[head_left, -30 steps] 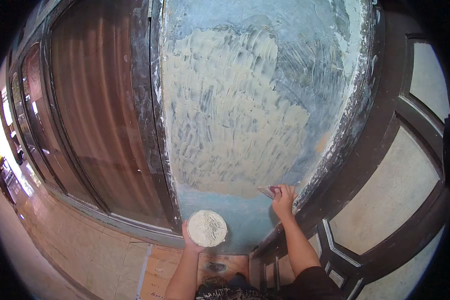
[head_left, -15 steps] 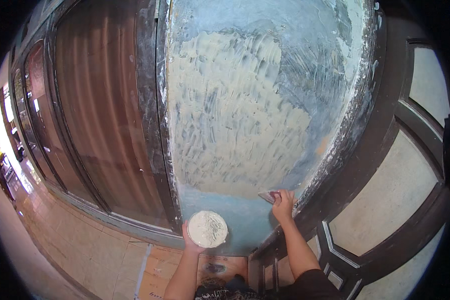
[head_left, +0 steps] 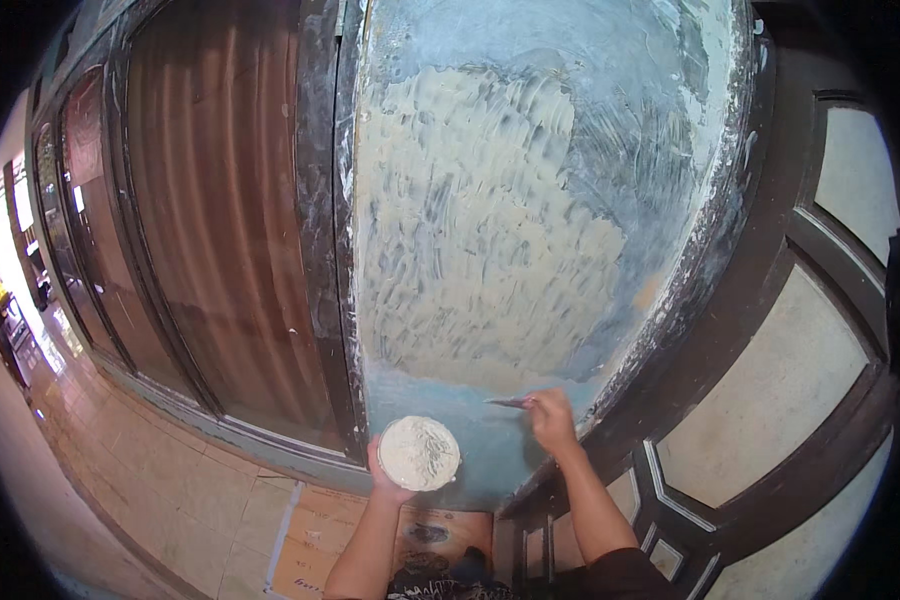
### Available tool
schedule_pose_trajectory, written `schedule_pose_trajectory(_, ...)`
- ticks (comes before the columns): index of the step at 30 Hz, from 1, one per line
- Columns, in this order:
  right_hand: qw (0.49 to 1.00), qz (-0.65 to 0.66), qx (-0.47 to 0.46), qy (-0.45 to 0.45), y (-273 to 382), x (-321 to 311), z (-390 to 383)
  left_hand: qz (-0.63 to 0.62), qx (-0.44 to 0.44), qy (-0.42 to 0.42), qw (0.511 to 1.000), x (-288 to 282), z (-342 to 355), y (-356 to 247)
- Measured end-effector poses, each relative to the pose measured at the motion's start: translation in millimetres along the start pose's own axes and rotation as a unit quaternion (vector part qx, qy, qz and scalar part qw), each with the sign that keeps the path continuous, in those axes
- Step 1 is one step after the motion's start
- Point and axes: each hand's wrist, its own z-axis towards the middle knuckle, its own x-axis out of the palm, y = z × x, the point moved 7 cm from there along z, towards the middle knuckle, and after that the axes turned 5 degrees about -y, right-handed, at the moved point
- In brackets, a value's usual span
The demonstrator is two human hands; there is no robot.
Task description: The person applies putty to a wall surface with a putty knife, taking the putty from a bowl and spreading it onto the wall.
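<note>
Low in front of the wall, my left hand (head_left: pixel 382 480) grips a round tub of off-white putty (head_left: pixel 419 453) from its left side and below. The putty's top is uneven, with ridges toward its right. My right hand (head_left: pixel 553 422) is closed round the handle of a putty knife (head_left: pixel 508 402), its thin blade pointing left and seen almost edge-on. Behind the blade is the blue-grey wall (head_left: pixel 485 455), just under a large streaky patch of cream putty (head_left: pixel 470 240). Whether the blade touches the wall I cannot tell.
At the left stands a dark-framed window (head_left: pixel 210 220) with a brown curtain behind it. A dark panelled door (head_left: pixel 770 390) is close to my right arm. Flattened cardboard (head_left: pixel 315 540) lies on the tiled floor (head_left: pixel 190 480) below.
My right hand has moved left and slightly down with the putty knife, off the lower edge of the patch, and the blade has turned edge-on. The tub is still in my left hand.
</note>
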Motion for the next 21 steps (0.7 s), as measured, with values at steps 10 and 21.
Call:
schedule_pose_trajectory(10,0.957,0.024,-0.248,0.151,87.7,40.0,-39.8,0.01,-0.012,-0.013,1.0,13.5,14.1,-5.2)
schedule_pose_trajectory(21,0.926,-0.012,-0.297,0.234,117.5,33.5,-48.1,0.009,-0.021,-0.02,1.0,12.8,14.2,-14.8)
